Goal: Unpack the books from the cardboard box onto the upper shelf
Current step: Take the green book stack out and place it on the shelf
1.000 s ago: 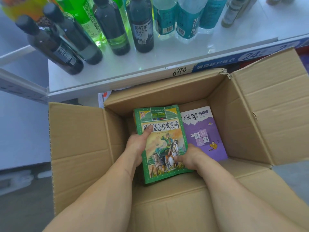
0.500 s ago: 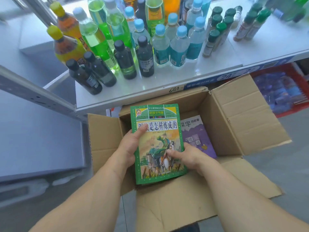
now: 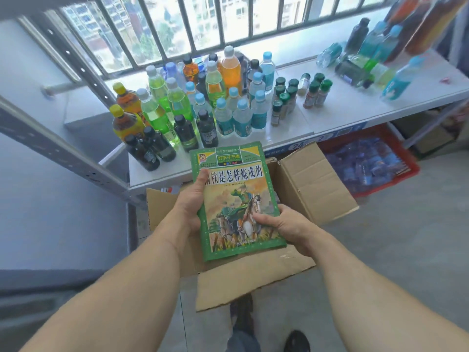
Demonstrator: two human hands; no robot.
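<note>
A green book (image 3: 236, 189) with a horse rider on its cover is held face up above the open cardboard box (image 3: 314, 181). My left hand (image 3: 190, 201) grips the book's left edge, thumb on the cover. My right hand (image 3: 286, 222) grips its lower right corner, thumb on the cover. The box stands on the floor against the white shelf (image 3: 330, 115); the book hides its inside.
Many drink bottles (image 3: 203, 105) and small spice jars (image 3: 291, 95) crowd the shelf's left and middle. More bottles (image 3: 368, 52) lie at its far right. A red crate (image 3: 368, 158) of blue packets sits under the shelf. Metal uprights (image 3: 50, 138) stand at left, a barred window behind.
Both hands have lifted the green book up out of the box. My view has risen and pulled back, and the purple book in the box is now hidden.
</note>
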